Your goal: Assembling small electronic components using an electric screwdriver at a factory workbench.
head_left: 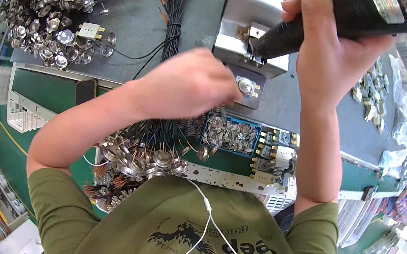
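Note:
My right hand [324, 56] grips a black hand-held power tool [285, 37] with a tapered nose. Its tip points down at a small clamp on a silver metal fixture [231, 49]. Slightly blurred, my left hand [189, 83] is closed, its fingertips beside a grey metal block [251, 98]. On that block sits a small round metal part with brass terminals [246, 85]. Whatever the left fingers hold, if anything, is hidden. Below my left hand is a blue tray [257, 141] of small metal pieces.
Wired metal discs [46, 14] pile up at the far left. Beside them lies a white ceramic block [90, 31]. A tied bundle of black wires [174, 28] runs toward me. Switch-like parts [275, 159] stack near the front edge; more parts [371, 97] lie at right.

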Action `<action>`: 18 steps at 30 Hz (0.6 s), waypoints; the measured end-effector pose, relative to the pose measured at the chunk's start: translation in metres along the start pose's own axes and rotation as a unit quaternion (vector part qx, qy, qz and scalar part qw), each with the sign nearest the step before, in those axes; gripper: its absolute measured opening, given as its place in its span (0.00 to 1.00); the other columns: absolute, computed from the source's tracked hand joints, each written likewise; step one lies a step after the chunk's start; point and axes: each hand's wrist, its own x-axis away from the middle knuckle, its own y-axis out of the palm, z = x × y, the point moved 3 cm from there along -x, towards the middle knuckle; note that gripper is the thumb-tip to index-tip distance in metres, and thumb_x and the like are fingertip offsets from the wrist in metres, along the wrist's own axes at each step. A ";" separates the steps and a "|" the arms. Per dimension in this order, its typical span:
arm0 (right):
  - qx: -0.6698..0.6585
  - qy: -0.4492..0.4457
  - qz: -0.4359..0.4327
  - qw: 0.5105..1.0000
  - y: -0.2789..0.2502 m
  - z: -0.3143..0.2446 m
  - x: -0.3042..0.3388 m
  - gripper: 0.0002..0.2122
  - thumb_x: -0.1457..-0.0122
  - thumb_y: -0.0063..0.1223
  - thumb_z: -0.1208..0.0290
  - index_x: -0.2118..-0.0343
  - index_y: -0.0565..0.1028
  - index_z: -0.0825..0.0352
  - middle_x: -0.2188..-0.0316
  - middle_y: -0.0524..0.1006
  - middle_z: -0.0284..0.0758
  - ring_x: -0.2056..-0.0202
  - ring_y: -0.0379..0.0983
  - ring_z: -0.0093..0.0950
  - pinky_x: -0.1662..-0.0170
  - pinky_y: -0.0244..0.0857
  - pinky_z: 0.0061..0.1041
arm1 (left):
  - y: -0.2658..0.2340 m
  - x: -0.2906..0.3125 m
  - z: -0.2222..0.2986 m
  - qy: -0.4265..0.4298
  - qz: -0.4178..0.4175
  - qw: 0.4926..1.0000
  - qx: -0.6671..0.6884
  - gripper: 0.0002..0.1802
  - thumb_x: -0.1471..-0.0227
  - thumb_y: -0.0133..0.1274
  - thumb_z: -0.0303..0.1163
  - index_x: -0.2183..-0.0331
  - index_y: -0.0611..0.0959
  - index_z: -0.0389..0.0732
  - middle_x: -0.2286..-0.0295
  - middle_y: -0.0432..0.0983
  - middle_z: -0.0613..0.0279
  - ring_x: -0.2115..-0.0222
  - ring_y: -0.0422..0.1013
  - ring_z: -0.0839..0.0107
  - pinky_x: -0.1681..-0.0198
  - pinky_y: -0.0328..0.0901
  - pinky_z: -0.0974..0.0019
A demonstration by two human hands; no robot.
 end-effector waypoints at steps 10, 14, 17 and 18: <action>-0.022 0.013 -0.030 0.999 -0.014 -0.023 0.014 0.07 0.41 0.63 0.82 0.60 0.78 0.74 0.75 0.80 0.34 0.81 0.75 0.19 0.78 0.69 0.18 | 0.024 -0.005 -0.010 -0.062 0.027 0.993 -0.095 0.08 0.49 0.63 0.35 0.72 0.80 0.46 0.73 0.78 0.69 0.67 0.75 0.67 0.61 0.64 0.61; -0.013 0.046 -0.019 0.999 -0.016 -0.018 0.016 0.08 0.41 0.63 0.83 0.60 0.78 0.75 0.75 0.80 0.34 0.78 0.76 0.19 0.76 0.71 0.17 | 0.032 -0.002 -0.015 -0.077 0.016 0.992 -0.099 0.07 0.49 0.64 0.35 0.70 0.82 0.47 0.69 0.78 0.68 0.65 0.75 0.66 0.60 0.64 0.61; -0.063 -0.028 -0.065 0.996 -0.017 -0.001 0.014 0.09 0.43 0.63 0.85 0.61 0.77 0.74 0.73 0.80 0.35 0.76 0.77 0.19 0.73 0.73 0.17 | 0.033 0.003 -0.015 -0.072 0.029 0.994 -0.081 0.06 0.49 0.64 0.33 0.68 0.83 0.46 0.65 0.80 0.68 0.63 0.75 0.66 0.59 0.65 0.61; -0.086 -0.045 -0.073 0.993 -0.013 0.000 0.015 0.10 0.44 0.63 0.86 0.60 0.75 0.74 0.71 0.80 0.36 0.75 0.78 0.19 0.72 0.73 0.17 | 0.033 0.005 -0.016 -0.075 0.035 0.995 -0.057 0.07 0.50 0.64 0.32 0.67 0.83 0.46 0.63 0.81 0.68 0.62 0.76 0.66 0.59 0.65 0.61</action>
